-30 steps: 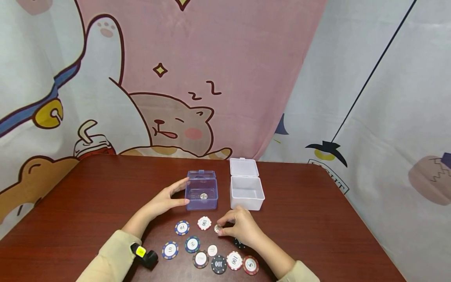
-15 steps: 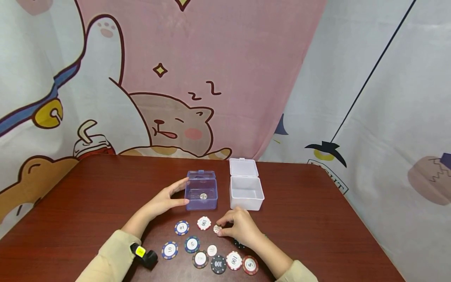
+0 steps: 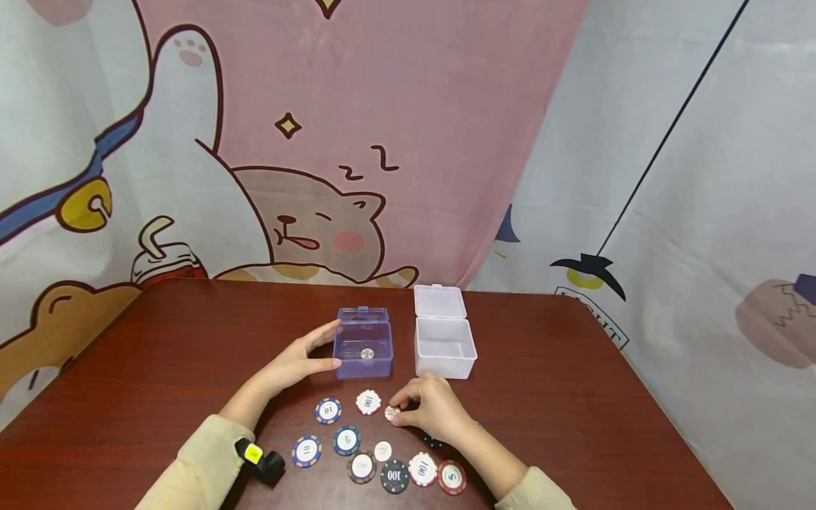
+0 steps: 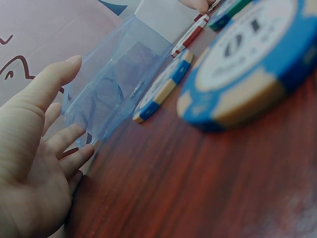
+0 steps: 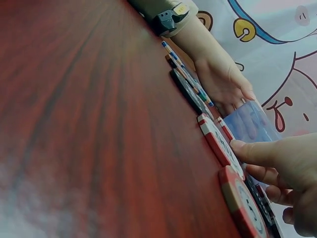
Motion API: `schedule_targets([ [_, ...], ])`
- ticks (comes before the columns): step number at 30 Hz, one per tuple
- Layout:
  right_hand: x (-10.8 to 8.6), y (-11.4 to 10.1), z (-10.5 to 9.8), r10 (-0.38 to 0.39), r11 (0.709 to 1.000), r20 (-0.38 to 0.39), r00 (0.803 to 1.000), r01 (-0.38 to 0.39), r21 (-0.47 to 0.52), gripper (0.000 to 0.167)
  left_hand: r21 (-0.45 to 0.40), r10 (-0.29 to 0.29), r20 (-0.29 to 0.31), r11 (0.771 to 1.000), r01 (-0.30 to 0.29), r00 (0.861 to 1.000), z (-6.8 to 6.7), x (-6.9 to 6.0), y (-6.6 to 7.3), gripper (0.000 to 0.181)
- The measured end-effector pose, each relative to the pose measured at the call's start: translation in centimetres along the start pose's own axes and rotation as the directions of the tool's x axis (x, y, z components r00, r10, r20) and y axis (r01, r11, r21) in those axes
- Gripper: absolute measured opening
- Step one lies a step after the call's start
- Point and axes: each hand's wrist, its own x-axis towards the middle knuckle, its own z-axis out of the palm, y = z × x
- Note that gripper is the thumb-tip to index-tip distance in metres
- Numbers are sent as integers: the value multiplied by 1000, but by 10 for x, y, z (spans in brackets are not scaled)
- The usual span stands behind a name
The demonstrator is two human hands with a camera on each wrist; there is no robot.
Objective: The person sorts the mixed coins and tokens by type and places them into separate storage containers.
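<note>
A see-through blue box [image 3: 363, 361] stands with its lid up, and a silver coin [image 3: 367, 353] lies inside. My left hand [image 3: 298, 365] touches the box's left side, thumb at the near corner and fingers towards the back. In the left wrist view, the fingers of that hand [image 4: 47, 129] look fairly straight beside the blue wall. My right hand [image 3: 435, 409] pinches another silver coin [image 3: 392, 413] between thumb and fingertips, low over the table. It is just right of a red-and-white 100 chip [image 3: 368, 402]. In the right wrist view that coin is hidden.
Right of the blue box, a white box [image 3: 445, 348] stands with its lid raised. Several poker chips lie nearer me, among them a blue 10 chip [image 3: 307, 451], a black 100 chip [image 3: 394, 476] and a red 5 chip [image 3: 452, 477]. Among them sits a small silver coin [image 3: 382, 451].
</note>
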Motion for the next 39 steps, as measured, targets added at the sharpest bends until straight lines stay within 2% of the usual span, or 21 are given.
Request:
schedule_targets([
  [8,1,0,0,-11,1000,12,1000,11,-25,17,5,-5,-3,1000,5,1000,0,1,0,75],
  [16,1,0,-1,18,1000,17,1000,-18,-22,18,7,6,-2,1000,-6,1000,1,0,4,75],
  [24,1,-3,0,73,997,-9,997,-73,28,18,10,6,-4,1000,-6,1000,0,-2,5,76],
  [39,0,-6,-1,114,985,-23,993,-110,132,11,9,17,-6,1000,-17,1000,0,0,2,77],
])
